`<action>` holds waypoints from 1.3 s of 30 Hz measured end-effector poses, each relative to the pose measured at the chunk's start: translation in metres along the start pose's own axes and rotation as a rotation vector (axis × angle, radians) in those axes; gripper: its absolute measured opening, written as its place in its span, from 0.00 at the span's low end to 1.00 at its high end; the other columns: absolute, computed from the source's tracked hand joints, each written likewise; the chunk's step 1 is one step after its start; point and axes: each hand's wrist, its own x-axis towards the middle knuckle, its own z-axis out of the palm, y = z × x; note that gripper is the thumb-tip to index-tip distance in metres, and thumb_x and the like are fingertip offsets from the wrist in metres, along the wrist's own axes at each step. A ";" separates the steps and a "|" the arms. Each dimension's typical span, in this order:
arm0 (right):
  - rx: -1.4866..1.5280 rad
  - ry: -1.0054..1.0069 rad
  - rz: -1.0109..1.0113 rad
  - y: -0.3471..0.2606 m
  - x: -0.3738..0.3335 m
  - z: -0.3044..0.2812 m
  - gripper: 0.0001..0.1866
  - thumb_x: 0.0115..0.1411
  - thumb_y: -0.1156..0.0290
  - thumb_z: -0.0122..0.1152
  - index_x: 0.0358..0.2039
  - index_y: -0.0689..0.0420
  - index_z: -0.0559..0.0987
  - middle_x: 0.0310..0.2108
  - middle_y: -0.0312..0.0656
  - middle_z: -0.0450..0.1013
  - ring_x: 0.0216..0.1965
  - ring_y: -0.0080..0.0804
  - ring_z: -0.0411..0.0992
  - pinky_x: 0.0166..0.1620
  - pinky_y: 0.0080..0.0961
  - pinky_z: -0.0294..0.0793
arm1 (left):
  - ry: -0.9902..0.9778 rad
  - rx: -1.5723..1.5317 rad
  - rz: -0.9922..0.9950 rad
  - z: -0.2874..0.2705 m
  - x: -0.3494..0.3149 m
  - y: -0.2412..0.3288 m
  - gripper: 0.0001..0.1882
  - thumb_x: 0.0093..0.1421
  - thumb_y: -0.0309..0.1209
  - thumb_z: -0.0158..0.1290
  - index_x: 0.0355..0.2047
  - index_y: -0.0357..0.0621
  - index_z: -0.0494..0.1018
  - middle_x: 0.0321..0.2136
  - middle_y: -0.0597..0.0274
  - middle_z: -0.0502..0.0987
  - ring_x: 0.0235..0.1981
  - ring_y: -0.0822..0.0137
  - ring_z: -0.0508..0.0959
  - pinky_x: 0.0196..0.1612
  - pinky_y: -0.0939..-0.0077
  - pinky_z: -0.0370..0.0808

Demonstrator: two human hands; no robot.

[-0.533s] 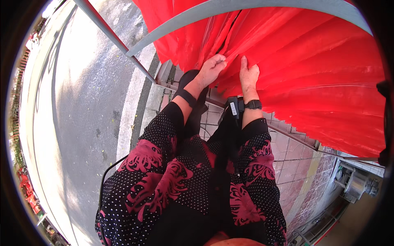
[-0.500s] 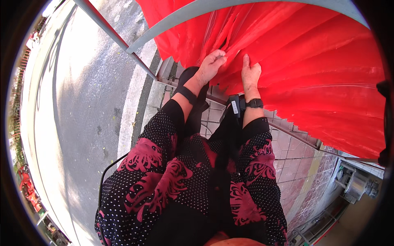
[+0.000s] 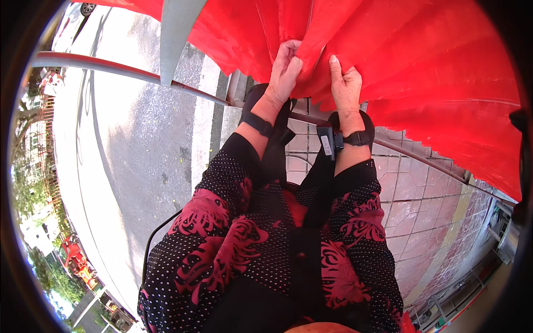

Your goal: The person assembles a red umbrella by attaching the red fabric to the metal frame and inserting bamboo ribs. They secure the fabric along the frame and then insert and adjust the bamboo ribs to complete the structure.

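A large red pleated sheet [image 3: 422,66] hangs across the top and right, its lower edge ragged. My left hand [image 3: 286,69] is closed on a fold of it, thumb against bent fingers. Just to the right, my right hand [image 3: 347,89] has its thumb raised along the sheet's front. Its fingers curl in at the sheet, and their tips are hidden. A narrow raised fold of the sheet runs between the two hands. Both wrists carry black straps, and a small black box [image 3: 326,141] is beside the right one.
A metal rail [image 3: 111,65] and a curved grey bar [image 3: 177,39] stand at upper left. A thin bar [image 3: 411,155] crosses below the sheet, over pink paving [image 3: 411,200]. Left lies a sunlit road [image 3: 139,127] with a red vehicle [image 3: 78,261]. Metal equipment [image 3: 505,236] is at far right.
The view has shifted, so the curved bar now appears farther left. My left hand has moved up a little along the fold. Both hands remain at the sheet.
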 end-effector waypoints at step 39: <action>0.075 0.134 -0.191 -0.013 0.005 -0.017 0.10 0.56 0.79 0.67 0.39 0.63 0.81 0.34 0.36 0.77 0.34 0.17 0.74 0.41 0.14 0.74 | -0.087 -0.213 -0.370 0.020 0.010 -0.021 0.12 0.64 0.31 0.55 0.47 0.45 0.75 0.43 0.65 0.79 0.45 0.70 0.78 0.48 0.71 0.75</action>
